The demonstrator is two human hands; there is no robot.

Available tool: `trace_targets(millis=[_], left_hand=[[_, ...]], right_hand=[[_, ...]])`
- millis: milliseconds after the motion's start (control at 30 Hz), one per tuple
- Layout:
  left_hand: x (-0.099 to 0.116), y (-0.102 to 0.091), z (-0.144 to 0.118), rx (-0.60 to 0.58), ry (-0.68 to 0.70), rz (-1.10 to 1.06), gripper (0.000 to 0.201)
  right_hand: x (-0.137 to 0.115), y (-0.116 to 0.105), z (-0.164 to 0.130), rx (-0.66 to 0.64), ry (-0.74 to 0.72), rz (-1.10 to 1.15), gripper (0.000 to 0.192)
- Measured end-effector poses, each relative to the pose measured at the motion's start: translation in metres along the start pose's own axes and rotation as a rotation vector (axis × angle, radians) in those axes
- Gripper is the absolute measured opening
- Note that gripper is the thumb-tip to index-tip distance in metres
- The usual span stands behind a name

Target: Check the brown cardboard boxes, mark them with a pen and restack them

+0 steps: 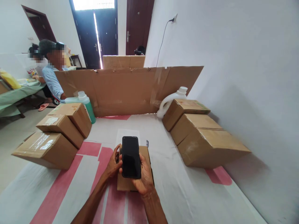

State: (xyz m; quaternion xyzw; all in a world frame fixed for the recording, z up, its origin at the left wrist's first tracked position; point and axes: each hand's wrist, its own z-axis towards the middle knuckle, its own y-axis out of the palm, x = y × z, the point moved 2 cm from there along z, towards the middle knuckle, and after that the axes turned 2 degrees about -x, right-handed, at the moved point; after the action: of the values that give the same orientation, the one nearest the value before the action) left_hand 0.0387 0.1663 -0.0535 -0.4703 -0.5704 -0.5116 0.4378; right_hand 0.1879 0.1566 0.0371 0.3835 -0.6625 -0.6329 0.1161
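Glossy glass against matt cardboard

The black, flat rectangular phone (131, 157), clasped between the left hand (113, 163) and right hand (145, 177), has a smooth, glossy face. Directly under the grip, the small brown cardboard box (123, 183) looks matt and papery. Beneath that, the white-and-pink table cover (70, 186) seems smooth, dull cloth. Left of the grip, the brown cartons with shiny clear tape (44, 146) are matt; beyond them stands a glossy green plastic bottle (90, 109).
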Motion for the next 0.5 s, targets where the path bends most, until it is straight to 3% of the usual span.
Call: trace_targets(millis=[133, 200, 367, 500], left_hand=[[0.008, 0.004, -0.001, -0.026, 0.008, 0.027, 0.112], [0.012, 0.005, -0.002, -0.022, -0.018, 0.041, 0.108], [0.014, 0.003, -0.002, -0.018, -0.052, 0.082, 0.11], [0.014, 0.003, -0.002, -0.013, -0.052, 0.1, 0.108]], right_hand=[[-0.019, -0.01, -0.017, 0.031, -0.1, -0.067, 0.052], [-0.035, -0.021, -0.034, 0.106, -0.153, -0.124, 0.058], [-0.074, -0.065, -0.081, 0.405, -0.241, -0.253, 0.064], [-0.084, -0.108, -0.098, 0.702, -0.331, -0.539, 0.059]])
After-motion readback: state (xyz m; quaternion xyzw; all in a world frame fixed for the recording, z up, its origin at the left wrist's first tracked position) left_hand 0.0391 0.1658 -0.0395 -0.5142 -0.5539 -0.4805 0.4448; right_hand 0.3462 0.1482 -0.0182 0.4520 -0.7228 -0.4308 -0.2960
